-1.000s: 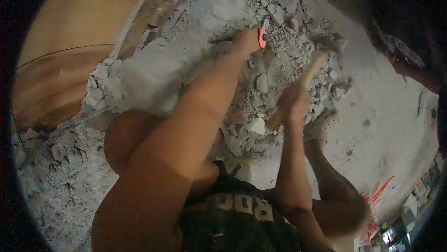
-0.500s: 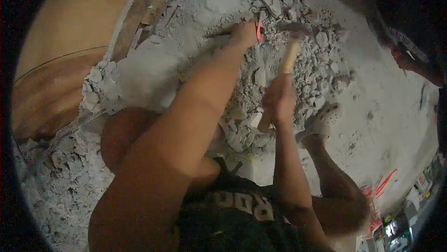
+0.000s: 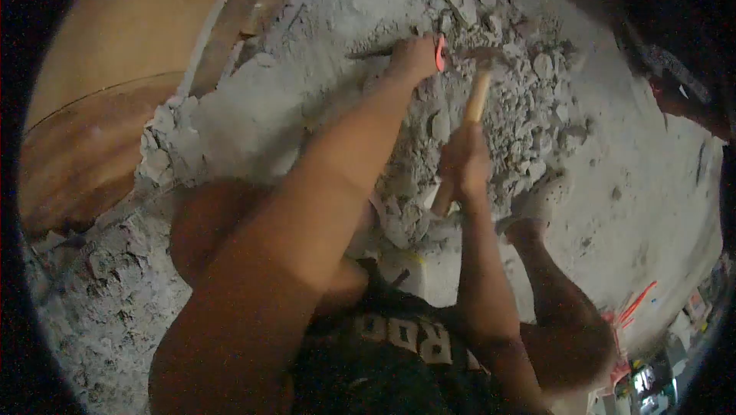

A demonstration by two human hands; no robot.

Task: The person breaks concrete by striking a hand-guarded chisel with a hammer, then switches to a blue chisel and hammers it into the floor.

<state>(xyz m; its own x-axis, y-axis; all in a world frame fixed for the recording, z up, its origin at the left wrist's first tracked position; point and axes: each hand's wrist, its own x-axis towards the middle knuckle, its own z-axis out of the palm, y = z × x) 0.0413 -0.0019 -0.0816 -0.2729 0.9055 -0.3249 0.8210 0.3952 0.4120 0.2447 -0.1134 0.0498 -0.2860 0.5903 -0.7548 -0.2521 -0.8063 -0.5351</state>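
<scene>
My left hand [image 3: 414,58] is closed around a chisel [image 3: 440,54] with a pinkish-red guard. The chisel lies almost level, and its dark shaft points left toward the grey rubble surface. Wrapped round the wooden handle of a hammer [image 3: 477,99] is my right hand [image 3: 464,160]. The hammer's dark, slightly blurred head is just right of the chisel's struck end; whether they touch I cannot tell. My left fingers partly hide the chisel's grip.
Broken concrete rubble [image 3: 529,116] lies around and beyond the hammer. A curved wooden panel [image 3: 115,54] edges the left side. My right shoe [image 3: 548,192] rests beside the rubble. Another person's arm [image 3: 694,112] is at the upper right. Clutter [image 3: 652,384] sits lower right.
The view has shifted slightly, moving the scene a little to the right. The hammer head now appears closer to the chisel's end. Both hands keep their grips.
</scene>
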